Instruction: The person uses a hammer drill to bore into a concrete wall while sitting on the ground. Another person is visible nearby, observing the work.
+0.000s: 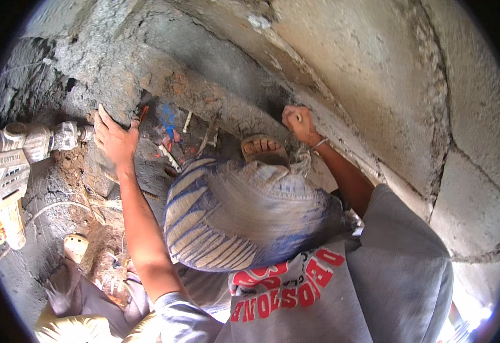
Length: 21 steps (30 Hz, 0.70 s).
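Note:
Neither of my own hands shows in the head view. A person in a striped cap (233,217) and grey shirt (399,268) crouches right below me. That person's left hand (115,140) lies flat on broken grey concrete (107,86), next to the front end of a dusty rotary hammer drill (15,163). Their right hand (298,123) is a closed fist against the rough wall (376,74), with a small pale thing in it that I cannot identify. A sandalled foot (264,150) shows just beyond the cap.
The chipped-out hollow holds blue and red marks (170,123) and short pale pipe pieces (170,157). Reddish rubble and roots (98,251) lie at the lower left, beside a cream-coloured object (75,247). Large concrete blocks (473,206) curve along the right.

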Each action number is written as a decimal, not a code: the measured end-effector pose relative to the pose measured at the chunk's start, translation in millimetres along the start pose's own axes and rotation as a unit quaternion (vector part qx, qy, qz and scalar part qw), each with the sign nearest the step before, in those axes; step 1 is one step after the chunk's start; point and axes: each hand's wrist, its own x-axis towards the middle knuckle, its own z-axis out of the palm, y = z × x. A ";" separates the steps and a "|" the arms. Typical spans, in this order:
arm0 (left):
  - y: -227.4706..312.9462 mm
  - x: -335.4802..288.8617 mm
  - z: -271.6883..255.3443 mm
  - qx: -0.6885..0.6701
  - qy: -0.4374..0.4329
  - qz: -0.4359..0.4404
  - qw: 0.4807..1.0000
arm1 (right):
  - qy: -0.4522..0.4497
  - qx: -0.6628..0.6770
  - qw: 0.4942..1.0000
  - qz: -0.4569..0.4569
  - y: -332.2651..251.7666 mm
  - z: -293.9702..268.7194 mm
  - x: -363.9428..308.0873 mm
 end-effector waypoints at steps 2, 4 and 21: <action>0.2 7.8 0.0 -0.004 0.013 -0.005 1.000 | 0.037 -0.027 0.998 0.035 -22.4 -6.2 -2.0; 10.0 3.4 -1.1 -0.004 -0.004 -0.008 1.000 | 0.024 0.093 0.995 -0.011 -47.3 -18.0 3.0; 5.2 4.8 1.1 -0.019 0.018 -0.008 1.000 | 0.143 -0.095 0.985 0.028 23.8 -39.5 -47.7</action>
